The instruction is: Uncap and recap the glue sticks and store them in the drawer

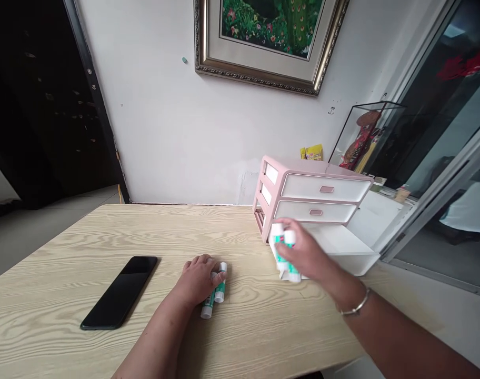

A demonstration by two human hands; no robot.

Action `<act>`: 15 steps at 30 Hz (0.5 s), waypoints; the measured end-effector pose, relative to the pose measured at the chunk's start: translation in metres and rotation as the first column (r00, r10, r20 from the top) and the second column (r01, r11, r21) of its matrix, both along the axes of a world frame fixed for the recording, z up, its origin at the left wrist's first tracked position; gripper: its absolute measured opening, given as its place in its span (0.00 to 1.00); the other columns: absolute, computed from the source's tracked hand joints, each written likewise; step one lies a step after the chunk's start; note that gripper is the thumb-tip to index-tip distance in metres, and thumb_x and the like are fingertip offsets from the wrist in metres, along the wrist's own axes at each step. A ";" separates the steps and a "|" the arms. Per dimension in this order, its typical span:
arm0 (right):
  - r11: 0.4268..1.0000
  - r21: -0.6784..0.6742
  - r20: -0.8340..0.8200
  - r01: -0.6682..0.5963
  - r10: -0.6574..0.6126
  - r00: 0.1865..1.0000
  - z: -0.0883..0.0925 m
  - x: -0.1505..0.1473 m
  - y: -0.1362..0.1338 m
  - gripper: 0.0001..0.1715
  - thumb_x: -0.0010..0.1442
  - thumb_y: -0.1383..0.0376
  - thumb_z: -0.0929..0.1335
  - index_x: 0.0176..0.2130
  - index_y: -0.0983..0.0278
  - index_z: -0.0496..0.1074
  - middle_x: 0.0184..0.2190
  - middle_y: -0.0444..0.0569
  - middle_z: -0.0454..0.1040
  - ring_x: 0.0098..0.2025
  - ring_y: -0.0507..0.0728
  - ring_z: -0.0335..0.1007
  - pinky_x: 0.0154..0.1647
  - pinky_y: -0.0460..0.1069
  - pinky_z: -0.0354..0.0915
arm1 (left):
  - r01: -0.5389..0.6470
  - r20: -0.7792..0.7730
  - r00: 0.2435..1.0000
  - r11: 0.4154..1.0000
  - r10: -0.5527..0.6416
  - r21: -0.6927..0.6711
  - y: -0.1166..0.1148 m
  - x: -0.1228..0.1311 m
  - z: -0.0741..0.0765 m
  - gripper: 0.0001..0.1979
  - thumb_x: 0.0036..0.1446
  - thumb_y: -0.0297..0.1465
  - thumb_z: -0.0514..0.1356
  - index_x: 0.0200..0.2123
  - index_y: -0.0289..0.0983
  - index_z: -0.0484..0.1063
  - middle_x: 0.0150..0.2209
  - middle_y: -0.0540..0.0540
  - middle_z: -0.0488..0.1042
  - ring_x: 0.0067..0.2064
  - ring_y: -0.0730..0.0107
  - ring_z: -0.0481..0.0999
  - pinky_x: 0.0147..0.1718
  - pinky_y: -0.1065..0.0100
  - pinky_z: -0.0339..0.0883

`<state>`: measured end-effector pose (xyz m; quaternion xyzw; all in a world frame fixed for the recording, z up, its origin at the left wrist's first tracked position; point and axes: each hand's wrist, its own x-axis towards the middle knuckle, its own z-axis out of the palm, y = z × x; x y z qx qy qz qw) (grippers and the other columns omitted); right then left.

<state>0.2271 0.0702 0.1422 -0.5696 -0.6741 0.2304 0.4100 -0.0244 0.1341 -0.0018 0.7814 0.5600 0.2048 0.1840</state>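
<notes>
My right hand (301,250) grips two white-and-green glue sticks (290,252) side by side, slightly blurred. They are in the air at the left front corner of an open bottom drawer (354,263). This white drawer belongs to a pink desktop drawer unit (269,181), whose two upper drawers are closed. On the wooden table, my left hand (198,281) is curled over two more glue sticks (220,292) that lie next to each other, its thumb across them. Its fingers partly hide their far ends.
A black phone (121,292) lies on the table (165,226) to the left of my left hand. Behind the drawer unit are a yellow packet (314,152) and a glass case (360,137) with a figure inside. A framed picture (259,79) hangs on the wall.
</notes>
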 end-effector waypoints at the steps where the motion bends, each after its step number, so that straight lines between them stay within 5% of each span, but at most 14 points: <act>1: 0.995 -0.096 -0.044 -0.039 0.035 0.998 -0.012 -0.012 -0.002 0.28 0.49 0.70 0.67 0.51 0.60 0.69 0.28 0.41 0.71 0.26 0.52 0.65 0.27 0.45 0.63 | -0.008 0.029 1.000 1.000 0.008 -0.007 0.002 -0.001 0.000 0.27 0.60 0.51 0.54 0.54 0.42 0.75 0.59 0.36 0.71 0.61 0.44 0.67 0.59 0.47 0.55; 4: 0.944 -0.318 -0.040 -0.083 0.075 0.996 -0.055 -0.038 0.008 0.33 0.47 0.72 0.67 0.54 0.60 0.67 0.25 0.38 0.69 0.24 0.51 0.63 0.27 0.45 0.61 | -0.028 0.100 0.995 0.999 0.029 -0.018 0.007 -0.006 0.001 0.27 0.65 0.49 0.49 0.56 0.40 0.74 0.59 0.37 0.72 0.62 0.53 0.68 0.60 0.56 0.58; 8: 0.942 -0.335 0.063 -0.014 0.037 0.997 -0.108 -0.053 0.044 0.36 0.48 0.70 0.69 0.58 0.60 0.65 0.28 0.41 0.72 0.27 0.53 0.66 0.28 0.46 0.60 | -0.045 0.227 0.973 0.998 0.051 -0.033 0.007 -0.014 0.009 0.29 0.68 0.48 0.42 0.54 0.39 0.74 0.56 0.41 0.76 0.59 0.60 0.73 0.57 0.64 0.64; 12: 0.944 -0.329 0.085 0.011 0.018 0.996 -0.132 -0.062 0.068 0.36 0.49 0.69 0.70 0.57 0.60 0.66 0.34 0.46 0.75 0.32 0.55 0.69 0.32 0.47 0.61 | -0.053 0.330 0.941 0.996 0.075 -0.073 0.001 -0.018 0.018 0.31 0.68 0.50 0.41 0.53 0.39 0.75 0.53 0.43 0.79 0.53 0.61 0.77 0.53 0.67 0.68; 15: 0.948 -0.306 0.044 -0.086 0.105 0.994 -0.139 -0.067 0.071 0.40 0.49 0.71 0.69 0.61 0.59 0.64 0.39 0.47 0.76 0.37 0.55 0.71 0.37 0.48 0.64 | -0.047 0.372 0.925 0.993 0.083 -0.104 -0.002 -0.018 0.022 0.30 0.67 0.51 0.43 0.51 0.40 0.76 0.50 0.45 0.80 0.49 0.61 0.79 0.50 0.67 0.70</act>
